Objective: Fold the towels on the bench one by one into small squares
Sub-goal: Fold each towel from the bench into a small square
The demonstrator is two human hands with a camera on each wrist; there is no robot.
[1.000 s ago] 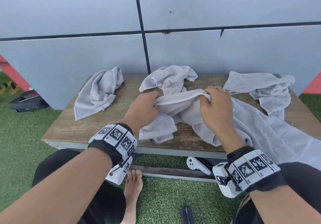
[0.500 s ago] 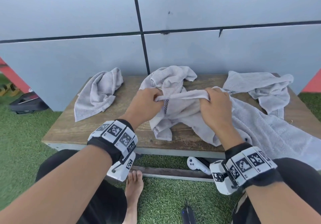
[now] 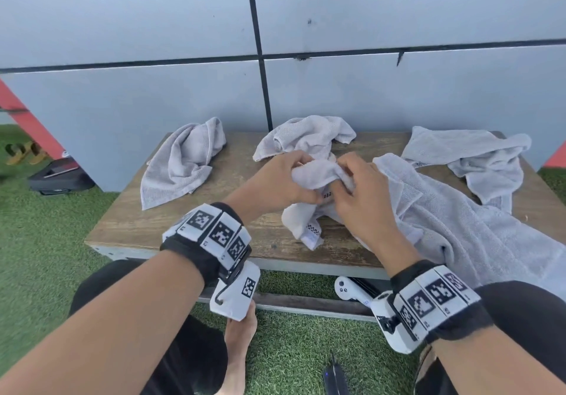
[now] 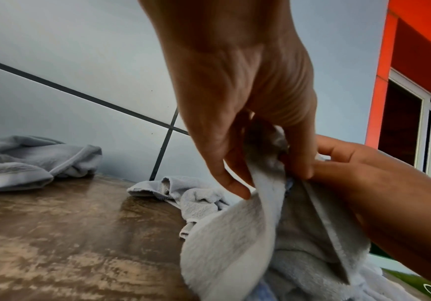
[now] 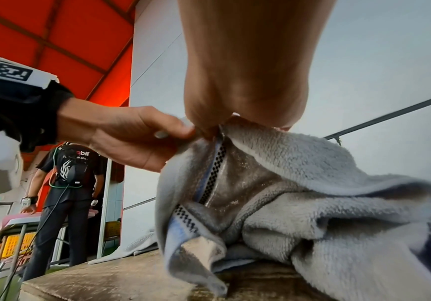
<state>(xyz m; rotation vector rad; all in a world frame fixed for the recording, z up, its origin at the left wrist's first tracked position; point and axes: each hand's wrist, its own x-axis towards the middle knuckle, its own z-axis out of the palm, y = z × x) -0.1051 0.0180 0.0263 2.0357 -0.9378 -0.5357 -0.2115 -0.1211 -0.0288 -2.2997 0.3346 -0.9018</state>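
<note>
A large pale grey towel [image 3: 453,229] lies over the right half of the wooden bench [image 3: 196,226] and spills off its front edge. Both hands hold one bunched end of it above the bench's middle. My left hand [image 3: 284,180] pinches the hem between thumb and fingers, and my right hand [image 3: 352,186] grips the same fold close beside it, fingers curled. A checkered trim strip [image 5: 215,173] runs down the hanging cloth. In the left wrist view the left hand [image 4: 255,154] and the held towel [image 4: 227,244] fill the frame.
Three more crumpled grey towels lie on the bench: one at the left [image 3: 180,162], one at the back middle [image 3: 306,137], one at the back right [image 3: 471,158]. A grey wall stands right behind. Green turf, my bare foot [image 3: 239,348] and a white controller [image 3: 352,290] are below.
The two hands have come together, from a stretched hem held between them to a bunched fold gripped close. The hanging end has gathered and now shows its checkered trim.
</note>
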